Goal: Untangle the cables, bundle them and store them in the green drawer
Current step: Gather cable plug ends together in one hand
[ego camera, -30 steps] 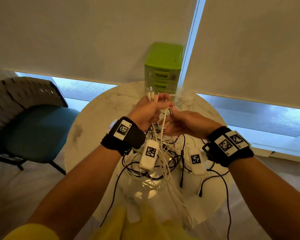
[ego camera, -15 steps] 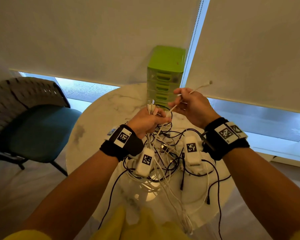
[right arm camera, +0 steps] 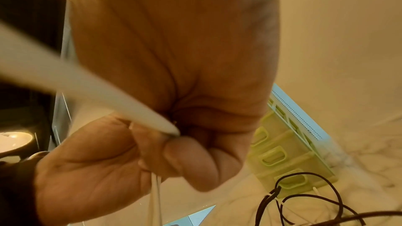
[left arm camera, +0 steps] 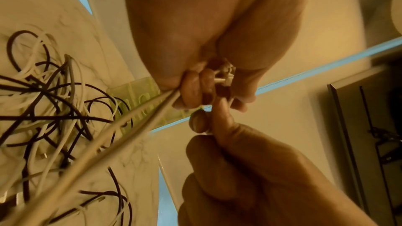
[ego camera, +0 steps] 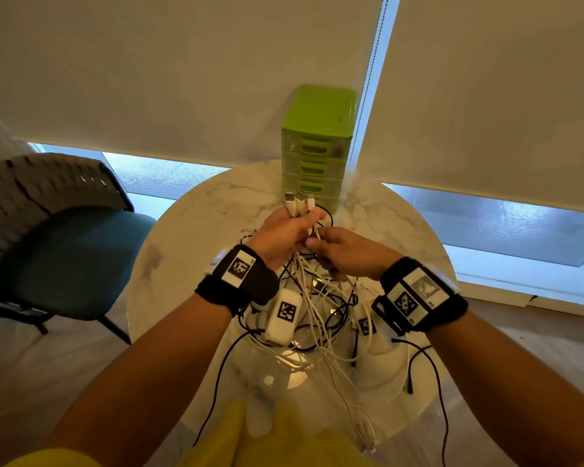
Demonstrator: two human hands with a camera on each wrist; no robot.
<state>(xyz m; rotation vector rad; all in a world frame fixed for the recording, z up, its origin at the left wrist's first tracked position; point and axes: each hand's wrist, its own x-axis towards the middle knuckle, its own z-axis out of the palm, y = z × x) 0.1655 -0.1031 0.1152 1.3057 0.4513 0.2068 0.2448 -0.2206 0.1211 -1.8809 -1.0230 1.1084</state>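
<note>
half a second ago the right hand [ego camera: 348, 252] was up high by the small green plastic drawer tower [ego camera: 317, 143], pulling one thin white cable away; now it has come back down and sits right against the left hand [ego camera: 284, 237] over the round white marble table [ego camera: 189, 237]. the left hand has its fingers curled tight around a bunch of thin white cables [ego camera: 299, 210], and three plug ends stick up out of the top of the fist. the right hand has its fingers curled too, and it pinches one white cable [right arm camera: 139, 112] next to the left hand's fingers [left arm camera: 191, 88]. under both hands, a messy pile of white and black cables [ego camera: 321, 318] lies tangled on the table, and some strands hang over the near edge. the green drawer tower stands at the far side of the table, with all its drawers pushed in. a dark chair with a teal seat [ego camera: 71, 254] stands to the left of the table.
</note>
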